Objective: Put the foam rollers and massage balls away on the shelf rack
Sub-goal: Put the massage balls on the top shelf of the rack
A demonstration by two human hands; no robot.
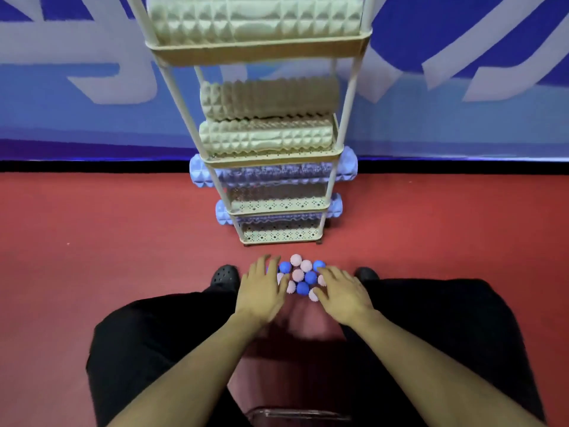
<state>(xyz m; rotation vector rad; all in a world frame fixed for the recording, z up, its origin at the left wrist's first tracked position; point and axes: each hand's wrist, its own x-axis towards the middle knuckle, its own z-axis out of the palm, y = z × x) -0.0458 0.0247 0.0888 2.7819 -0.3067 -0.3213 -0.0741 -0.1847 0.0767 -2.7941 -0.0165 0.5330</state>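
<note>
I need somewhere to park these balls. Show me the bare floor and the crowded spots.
Bare red floor lies left of the shelf rack, and again on its right up to the blue wall. Crowded: the massage balls cluster between the left hand and right hand, just before the rack's foot; beige foam rollers fill its upper tiers.

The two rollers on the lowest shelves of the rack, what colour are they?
Light blue rollers with a raised bumpy pattern, seen in the head view.

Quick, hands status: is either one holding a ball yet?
Left hand: open, fingers spread over the massage balls on the floor, gripping none.
Right hand: open, fingers spread, also gripping none.
</note>
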